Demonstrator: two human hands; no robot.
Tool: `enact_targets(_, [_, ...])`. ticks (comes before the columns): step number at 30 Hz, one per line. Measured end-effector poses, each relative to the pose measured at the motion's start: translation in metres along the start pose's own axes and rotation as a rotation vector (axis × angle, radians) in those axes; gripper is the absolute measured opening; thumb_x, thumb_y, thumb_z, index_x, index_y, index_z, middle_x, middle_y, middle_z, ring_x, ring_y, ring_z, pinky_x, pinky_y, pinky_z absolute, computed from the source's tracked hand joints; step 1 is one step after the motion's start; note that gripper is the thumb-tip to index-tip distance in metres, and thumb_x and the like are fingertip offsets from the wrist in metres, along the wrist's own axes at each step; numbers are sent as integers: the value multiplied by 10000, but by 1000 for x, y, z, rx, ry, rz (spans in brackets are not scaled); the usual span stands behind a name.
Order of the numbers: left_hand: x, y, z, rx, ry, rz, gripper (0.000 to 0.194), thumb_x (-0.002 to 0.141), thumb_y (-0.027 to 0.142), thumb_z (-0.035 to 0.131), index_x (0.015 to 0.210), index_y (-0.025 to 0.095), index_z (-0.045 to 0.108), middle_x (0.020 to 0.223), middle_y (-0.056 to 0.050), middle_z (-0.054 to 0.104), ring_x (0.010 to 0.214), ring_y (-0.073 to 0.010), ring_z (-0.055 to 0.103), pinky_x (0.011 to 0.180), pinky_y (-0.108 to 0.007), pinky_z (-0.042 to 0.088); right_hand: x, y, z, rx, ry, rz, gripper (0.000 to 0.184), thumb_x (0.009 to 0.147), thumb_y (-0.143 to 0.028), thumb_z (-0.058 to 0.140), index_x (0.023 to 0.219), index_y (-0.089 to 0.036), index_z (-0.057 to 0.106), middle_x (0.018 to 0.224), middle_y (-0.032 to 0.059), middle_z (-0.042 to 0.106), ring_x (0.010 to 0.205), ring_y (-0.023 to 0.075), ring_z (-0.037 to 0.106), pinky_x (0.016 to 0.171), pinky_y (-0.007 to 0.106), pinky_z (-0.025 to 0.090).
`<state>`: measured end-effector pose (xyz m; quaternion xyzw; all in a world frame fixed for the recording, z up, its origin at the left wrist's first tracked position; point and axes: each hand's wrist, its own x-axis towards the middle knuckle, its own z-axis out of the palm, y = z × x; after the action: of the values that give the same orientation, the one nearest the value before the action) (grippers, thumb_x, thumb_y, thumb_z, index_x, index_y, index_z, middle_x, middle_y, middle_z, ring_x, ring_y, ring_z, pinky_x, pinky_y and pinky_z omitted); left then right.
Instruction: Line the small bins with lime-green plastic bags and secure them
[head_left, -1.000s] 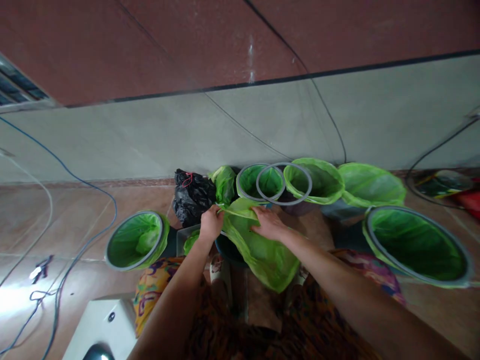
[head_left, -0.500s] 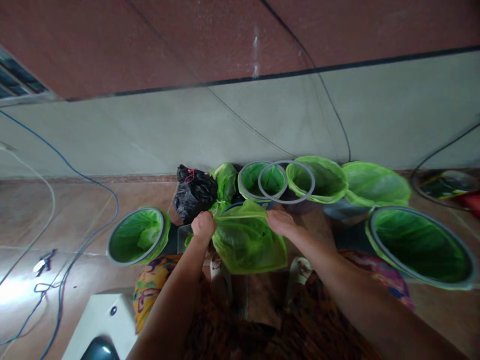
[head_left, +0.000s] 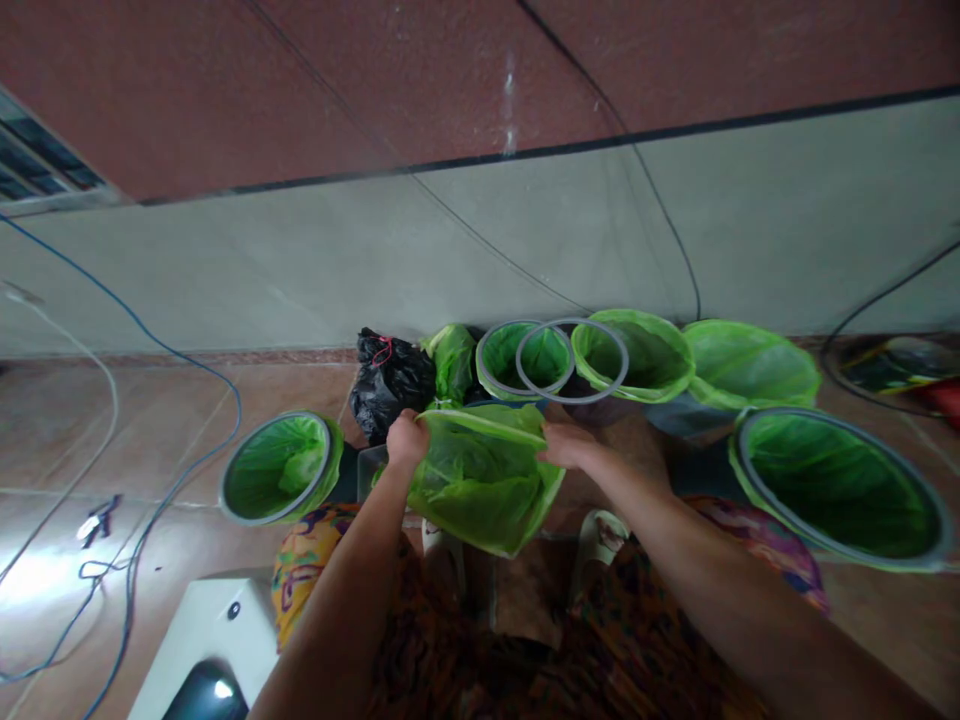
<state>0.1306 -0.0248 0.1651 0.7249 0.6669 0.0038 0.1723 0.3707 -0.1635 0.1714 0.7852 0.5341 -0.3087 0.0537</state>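
Note:
Both my hands hold a thin green plastic bag (head_left: pixel 480 480) by its mouth, stretched open between them. My left hand (head_left: pixel 407 440) is closed on the bag's left edge. My right hand (head_left: pixel 570 446) pinches the right edge. The bag hangs in front of my patterned clothing, above a dark bin that is mostly hidden beneath it. A grey ring (head_left: pixel 571 361) lies across the tops of two lined bins just beyond the bag.
Green-lined bins stand around: one at left (head_left: pixel 279 468), a large one at right (head_left: pixel 840 490), several along the wall (head_left: pixel 637 355). A tied black bag (head_left: pixel 390 378) sits by the wall. Cables (head_left: pixel 135 540) trail over the tiled floor at left. A white device (head_left: pixel 202 660) lies lower left.
The bag's mouth has been spread wider between my hands, and the bag hangs shorter and fuller than a second ago. My right hand shifted right along the rim.

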Motion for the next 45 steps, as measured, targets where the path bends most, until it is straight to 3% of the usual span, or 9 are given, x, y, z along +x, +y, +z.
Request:
enact_targets(3, [-10, 12, 6, 2, 18, 134, 284, 954, 267, 469, 1102, 152, 684, 1022, -137, 759, 994, -256, 714, 845, -302, 511, 3, -1, -2, 29, 94, -22, 931, 755, -397, 784, 1522, -109, 343, 1435, 221, 533, 1303, 320, 543, 1028, 402, 458])
enact_targets(6, [-15, 22, 9, -88, 18, 259, 231, 945, 270, 503, 1040, 161, 683, 995, -101, 754, 944, -206, 706, 824, -261, 495, 5, -5, 0, 60, 247, -45, 1076, 728, -414, 809, 1574, -136, 205, 1534, 221, 407, 1398, 340, 425, 1091, 437, 399])
enact_targets(12, [-16, 28, 6, -294, -142, 464, 237, 887, 387, 607, 926, 167, 685, 843, -22, 718, 776, -156, 661, 706, -232, 487, 9, -10, 0, -8, 268, -121, 344, 966, -286, 493, 1245, -142, 632, 1259, 167, 654, 1208, 268, 593, 1031, 347, 424])
enact_targets(14, [-15, 25, 4, -289, -208, 494, 204, 841, 340, 663, 946, 167, 688, 889, -20, 728, 821, -162, 673, 732, -231, 497, 11, -9, -2, -30, 245, -109, 335, 994, -255, 395, 1125, -150, 686, 1145, 151, 706, 1123, 250, 640, 981, 327, 448])
enact_targets(22, [-17, 9, -3, 235, -8, 60, 358, 881, 61, 437, 1160, 122, 654, 1114, -184, 706, 1048, -278, 704, 846, -325, 531, 16, 1, 0, -28, 235, -1, 325, 960, -172, 415, 1026, -133, 731, 1072, 143, 740, 1036, 233, 685, 904, 295, 476])
enact_targets(31, [-11, -5, -11, 194, -7, -136, 355, 875, 117, 468, 1143, 117, 701, 1174, -231, 699, 1151, -337, 664, 892, -418, 549, 22, 9, 4, 14, 311, 43, 405, 972, -161, 365, 1247, -133, 662, 1231, 151, 694, 1139, 228, 655, 966, 295, 465])
enact_targets(35, [4, -16, -17, 136, -62, -238, 354, 850, 164, 539, 1147, 96, 718, 1216, -254, 688, 1135, -347, 675, 876, -404, 560, 23, 8, 14, 45, 221, 37, 407, 986, -183, 354, 1250, -165, 663, 1172, 120, 724, 1093, 214, 674, 929, 286, 475])
enact_targets(39, [34, -24, -34, 198, -152, -171, 354, 865, 208, 547, 1141, 62, 713, 1234, -275, 675, 1180, -367, 650, 894, -403, 553, 27, 1, 13, 108, 224, -31, 352, 962, -198, 420, 1135, -170, 725, 1157, 98, 734, 1107, 212, 661, 948, 276, 467])
enact_targets(45, [74, -32, -55, 401, -99, 96, 357, 929, 327, 495, 1103, 98, 706, 1193, -217, 700, 1131, -353, 668, 907, -400, 545, 42, -12, 9, 259, 562, -42, 389, 951, -189, 430, 1271, -156, 649, 1273, 110, 678, 1163, 213, 623, 1026, 318, 443])
